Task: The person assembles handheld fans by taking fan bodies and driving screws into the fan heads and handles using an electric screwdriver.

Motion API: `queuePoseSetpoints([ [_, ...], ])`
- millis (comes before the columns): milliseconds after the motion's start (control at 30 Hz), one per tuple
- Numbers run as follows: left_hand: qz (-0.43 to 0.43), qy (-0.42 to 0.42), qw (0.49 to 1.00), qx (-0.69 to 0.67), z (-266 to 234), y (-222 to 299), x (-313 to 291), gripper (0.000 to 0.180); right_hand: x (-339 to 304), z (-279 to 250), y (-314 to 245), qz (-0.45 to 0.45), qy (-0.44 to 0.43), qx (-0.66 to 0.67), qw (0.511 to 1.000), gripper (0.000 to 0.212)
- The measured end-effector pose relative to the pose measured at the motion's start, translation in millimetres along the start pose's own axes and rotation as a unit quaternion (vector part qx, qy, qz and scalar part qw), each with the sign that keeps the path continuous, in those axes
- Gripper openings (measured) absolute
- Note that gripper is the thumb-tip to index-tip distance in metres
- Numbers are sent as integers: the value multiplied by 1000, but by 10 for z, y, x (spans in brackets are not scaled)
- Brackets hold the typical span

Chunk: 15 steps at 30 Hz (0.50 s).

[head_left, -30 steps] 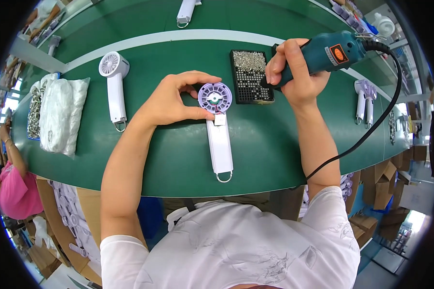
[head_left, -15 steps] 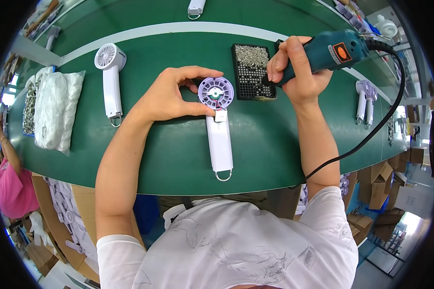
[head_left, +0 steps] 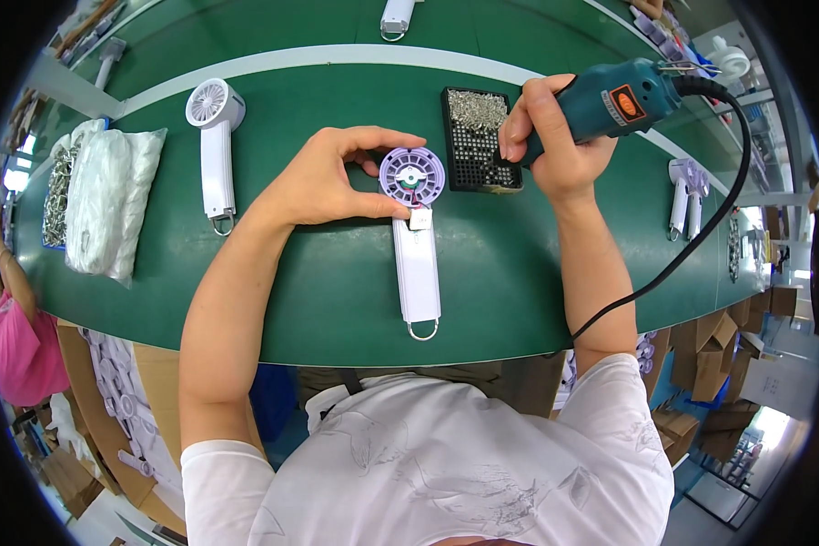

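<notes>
Near the centre, a handheld fan (head_left: 416, 246) is gripped by the left hand (head_left: 326, 185), handle (head_left: 418, 284) toward six o'clock. At two, a power tool (head_left: 610, 102) is gripped by the right hand (head_left: 560, 146). The fan is best kept steady, its wires (head_left: 416, 195) unpinched.

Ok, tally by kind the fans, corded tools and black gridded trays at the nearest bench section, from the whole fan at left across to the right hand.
Handheld fans: 2 (whole fan, fan in the left hand)
Corded tools: 1 (teal tool in the right hand)
Black gridded trays: 1
Total: 4
</notes>
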State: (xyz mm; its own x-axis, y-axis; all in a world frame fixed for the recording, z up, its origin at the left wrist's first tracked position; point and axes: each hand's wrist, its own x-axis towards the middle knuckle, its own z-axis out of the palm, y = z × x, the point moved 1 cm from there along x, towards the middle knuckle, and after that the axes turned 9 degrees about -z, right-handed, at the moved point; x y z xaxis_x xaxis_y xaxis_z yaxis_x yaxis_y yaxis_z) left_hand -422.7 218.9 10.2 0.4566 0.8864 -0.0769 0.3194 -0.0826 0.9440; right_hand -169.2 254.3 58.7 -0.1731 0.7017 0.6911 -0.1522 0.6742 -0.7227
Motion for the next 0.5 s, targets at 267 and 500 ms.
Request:
queuePoseSetpoints([
  [267,28,14,999,27,17,5,-17,67,74,36,-109,-7,101,139,985,4],
  [500,38,2,999,0,80,14,1,65,188,220,-458,15,95,250,964,17],
])
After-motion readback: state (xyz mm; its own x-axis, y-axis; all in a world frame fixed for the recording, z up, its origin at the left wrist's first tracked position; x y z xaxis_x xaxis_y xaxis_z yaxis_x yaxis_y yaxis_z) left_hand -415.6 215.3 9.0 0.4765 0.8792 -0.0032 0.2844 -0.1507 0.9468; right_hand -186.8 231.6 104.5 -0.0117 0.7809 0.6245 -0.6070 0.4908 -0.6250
